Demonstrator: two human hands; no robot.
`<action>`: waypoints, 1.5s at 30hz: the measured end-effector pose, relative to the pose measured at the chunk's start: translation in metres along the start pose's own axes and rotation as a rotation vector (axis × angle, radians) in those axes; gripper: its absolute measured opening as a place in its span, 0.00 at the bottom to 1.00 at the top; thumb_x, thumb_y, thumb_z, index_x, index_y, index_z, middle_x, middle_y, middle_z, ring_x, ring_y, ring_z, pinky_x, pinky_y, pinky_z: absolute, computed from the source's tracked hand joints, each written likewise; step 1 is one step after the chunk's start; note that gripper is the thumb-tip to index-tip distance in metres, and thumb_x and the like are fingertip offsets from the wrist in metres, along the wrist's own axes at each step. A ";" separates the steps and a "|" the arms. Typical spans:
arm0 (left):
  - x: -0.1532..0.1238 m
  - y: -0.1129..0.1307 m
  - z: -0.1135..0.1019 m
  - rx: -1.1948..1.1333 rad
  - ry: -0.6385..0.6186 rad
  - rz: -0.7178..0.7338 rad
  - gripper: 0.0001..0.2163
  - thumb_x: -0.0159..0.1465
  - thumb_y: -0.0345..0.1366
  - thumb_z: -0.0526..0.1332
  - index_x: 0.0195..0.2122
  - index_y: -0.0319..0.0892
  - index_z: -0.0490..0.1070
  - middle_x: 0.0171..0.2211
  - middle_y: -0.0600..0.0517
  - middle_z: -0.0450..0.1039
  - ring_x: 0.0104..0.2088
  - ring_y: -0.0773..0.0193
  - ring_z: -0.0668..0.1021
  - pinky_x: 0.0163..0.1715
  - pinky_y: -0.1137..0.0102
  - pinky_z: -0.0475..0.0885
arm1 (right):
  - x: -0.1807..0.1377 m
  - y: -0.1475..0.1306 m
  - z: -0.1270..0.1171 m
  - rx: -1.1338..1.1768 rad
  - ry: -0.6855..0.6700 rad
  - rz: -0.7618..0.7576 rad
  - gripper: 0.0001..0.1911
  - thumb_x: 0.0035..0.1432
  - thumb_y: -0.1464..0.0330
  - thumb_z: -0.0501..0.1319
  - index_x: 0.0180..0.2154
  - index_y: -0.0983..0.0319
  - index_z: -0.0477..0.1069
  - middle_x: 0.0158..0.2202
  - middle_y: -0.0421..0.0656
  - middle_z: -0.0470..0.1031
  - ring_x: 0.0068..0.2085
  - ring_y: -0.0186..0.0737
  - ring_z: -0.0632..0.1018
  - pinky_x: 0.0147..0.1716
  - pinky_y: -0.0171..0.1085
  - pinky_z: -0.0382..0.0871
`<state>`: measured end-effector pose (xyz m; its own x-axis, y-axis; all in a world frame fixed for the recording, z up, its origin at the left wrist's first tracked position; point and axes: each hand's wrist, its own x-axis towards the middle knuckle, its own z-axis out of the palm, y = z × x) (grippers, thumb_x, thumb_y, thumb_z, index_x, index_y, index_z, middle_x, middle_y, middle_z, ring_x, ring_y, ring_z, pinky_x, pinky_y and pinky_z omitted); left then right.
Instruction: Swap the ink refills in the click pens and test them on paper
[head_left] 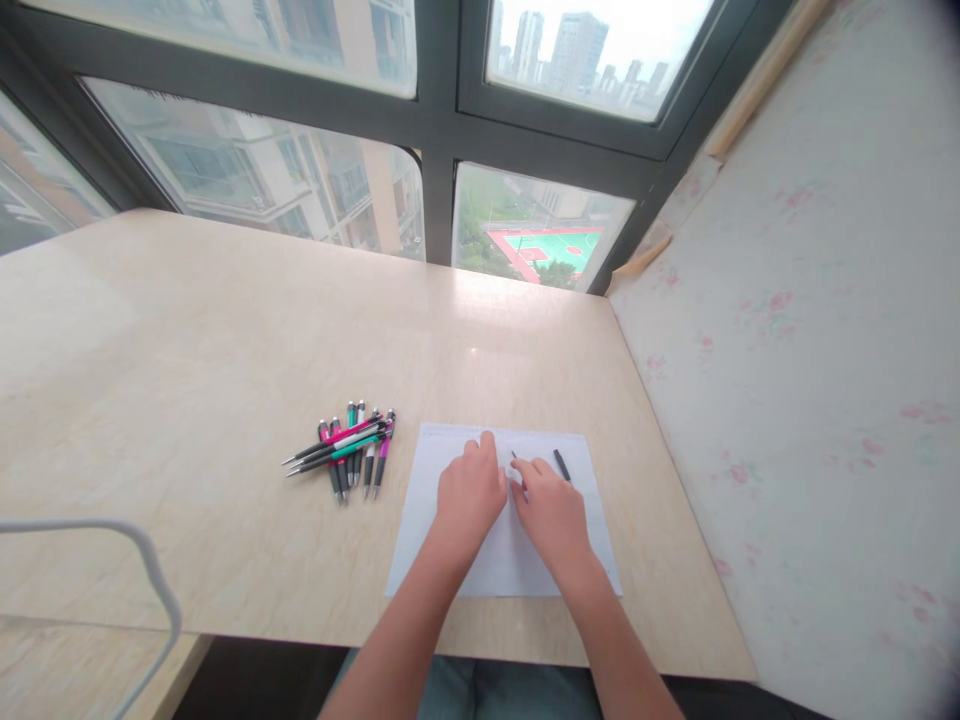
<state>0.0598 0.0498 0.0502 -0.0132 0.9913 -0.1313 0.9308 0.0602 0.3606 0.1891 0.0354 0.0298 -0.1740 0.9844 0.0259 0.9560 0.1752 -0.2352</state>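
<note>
Pale marble-patterned table [187, 330] under a dark-framed window [439, 120] carries a white sheet of paper [450, 560] near its front edge, right of the middle. On the sheet, the right hand [553, 510] pinches a thin dark pen rod [516, 462], fingers closed on it. The left hand [471, 495] rests just beside it, fingers loose on the paper. A short black pen piece [562, 465] lies close by, and a pile of pink, green and black click pens [349, 450] lies left of the sheet.

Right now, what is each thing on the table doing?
paper, flat on the table, under both hands
pens, heaped loosely left of the paper, untouched
left hand, palm down on the paper
right hand, pinching a thin pen part
dark pen piece, lying loose on the paper
</note>
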 end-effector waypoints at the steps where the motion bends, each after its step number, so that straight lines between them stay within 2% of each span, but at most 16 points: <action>1: 0.001 0.000 0.002 -0.005 0.001 0.004 0.09 0.63 0.31 0.55 0.45 0.39 0.65 0.36 0.43 0.73 0.33 0.54 0.79 0.28 0.68 0.66 | 0.000 0.000 0.002 -0.003 0.002 -0.003 0.10 0.64 0.68 0.56 0.44 0.55 0.74 0.37 0.41 0.77 0.30 0.36 0.77 0.25 0.35 0.58; 7: 0.004 0.001 0.003 -0.064 0.026 0.021 0.10 0.60 0.24 0.52 0.41 0.38 0.66 0.35 0.42 0.74 0.34 0.54 0.79 0.29 0.68 0.65 | 0.002 0.002 0.011 0.025 0.107 -0.063 0.10 0.63 0.69 0.56 0.33 0.58 0.74 0.32 0.41 0.75 0.25 0.33 0.73 0.23 0.34 0.55; 9: 0.003 -0.003 0.000 -0.090 0.044 0.032 0.07 0.62 0.26 0.52 0.39 0.39 0.66 0.35 0.42 0.74 0.35 0.53 0.79 0.31 0.67 0.66 | -0.001 0.002 0.010 0.096 0.163 -0.089 0.11 0.63 0.70 0.55 0.31 0.59 0.74 0.31 0.42 0.75 0.26 0.34 0.74 0.24 0.34 0.58; 11: -0.001 -0.009 -0.004 -0.216 0.063 0.039 0.04 0.63 0.30 0.54 0.37 0.41 0.66 0.34 0.46 0.74 0.36 0.55 0.79 0.33 0.66 0.67 | -0.006 0.003 0.007 0.243 0.194 -0.095 0.10 0.62 0.70 0.55 0.32 0.60 0.74 0.32 0.42 0.76 0.27 0.34 0.75 0.27 0.34 0.63; 12: -0.005 -0.013 -0.006 -0.392 0.082 0.025 0.02 0.63 0.32 0.55 0.36 0.42 0.65 0.33 0.48 0.74 0.34 0.57 0.79 0.33 0.66 0.68 | -0.010 0.003 0.005 0.341 0.193 -0.078 0.10 0.62 0.70 0.55 0.33 0.60 0.75 0.32 0.42 0.77 0.27 0.34 0.75 0.28 0.34 0.65; 14: -0.015 -0.019 -0.005 -0.858 0.037 -0.039 0.06 0.64 0.39 0.58 0.35 0.42 0.65 0.32 0.50 0.73 0.29 0.62 0.78 0.29 0.69 0.68 | -0.021 0.003 0.002 0.555 0.163 -0.008 0.09 0.62 0.68 0.56 0.34 0.60 0.75 0.32 0.42 0.78 0.27 0.35 0.76 0.29 0.34 0.69; 16: -0.029 -0.023 -0.001 -1.235 0.005 -0.135 0.10 0.63 0.43 0.60 0.35 0.41 0.66 0.31 0.51 0.72 0.29 0.63 0.78 0.26 0.71 0.68 | -0.033 0.000 0.000 0.748 0.131 0.078 0.09 0.61 0.66 0.58 0.34 0.61 0.76 0.31 0.43 0.79 0.29 0.37 0.78 0.29 0.34 0.72; 19: -0.051 -0.020 0.008 -1.607 0.037 -0.302 0.12 0.60 0.43 0.65 0.36 0.40 0.68 0.30 0.53 0.71 0.31 0.67 0.77 0.28 0.75 0.68 | -0.049 -0.005 0.000 0.936 0.134 0.162 0.10 0.60 0.63 0.61 0.34 0.62 0.77 0.32 0.45 0.80 0.32 0.40 0.79 0.31 0.35 0.75; 21: -0.062 -0.016 0.013 -1.759 0.075 -0.387 0.13 0.58 0.41 0.67 0.38 0.40 0.69 0.32 0.54 0.71 0.32 0.70 0.76 0.29 0.76 0.69 | -0.057 -0.008 -0.001 0.995 0.151 0.190 0.11 0.59 0.62 0.61 0.35 0.62 0.78 0.33 0.46 0.80 0.32 0.40 0.80 0.32 0.36 0.76; 29: -0.083 0.000 0.022 -1.924 0.196 -0.511 0.15 0.53 0.39 0.72 0.38 0.42 0.72 0.35 0.55 0.72 0.34 0.70 0.77 0.36 0.74 0.73 | -0.073 -0.012 -0.012 0.981 0.238 0.160 0.10 0.60 0.64 0.61 0.37 0.61 0.79 0.37 0.47 0.80 0.36 0.41 0.80 0.35 0.37 0.77; 33: -0.090 0.002 0.025 -1.946 0.179 -0.489 0.13 0.55 0.39 0.71 0.38 0.42 0.72 0.35 0.54 0.73 0.36 0.69 0.78 0.39 0.73 0.74 | -0.076 -0.014 -0.017 0.911 0.277 0.115 0.08 0.61 0.66 0.60 0.36 0.60 0.78 0.35 0.46 0.80 0.35 0.40 0.79 0.34 0.36 0.76; 37: -0.096 0.003 0.027 -1.972 0.147 -0.490 0.13 0.55 0.39 0.71 0.38 0.41 0.72 0.35 0.53 0.75 0.36 0.68 0.79 0.39 0.72 0.75 | -0.078 -0.017 -0.019 0.911 0.254 0.091 0.08 0.61 0.67 0.60 0.36 0.60 0.78 0.35 0.45 0.80 0.34 0.39 0.79 0.33 0.35 0.76; 45: -0.100 0.007 0.024 -2.128 0.123 -0.594 0.12 0.54 0.32 0.72 0.37 0.40 0.72 0.35 0.53 0.75 0.35 0.70 0.78 0.38 0.76 0.76 | -0.082 -0.018 -0.021 0.933 0.235 0.062 0.08 0.61 0.65 0.62 0.36 0.59 0.79 0.34 0.45 0.80 0.34 0.40 0.80 0.33 0.35 0.76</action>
<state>0.0766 -0.0514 0.0437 -0.1569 0.8110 -0.5637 -0.8446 0.1857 0.5022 0.1909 -0.0478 0.0527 0.0187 0.9873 0.1576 0.3718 0.1395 -0.9178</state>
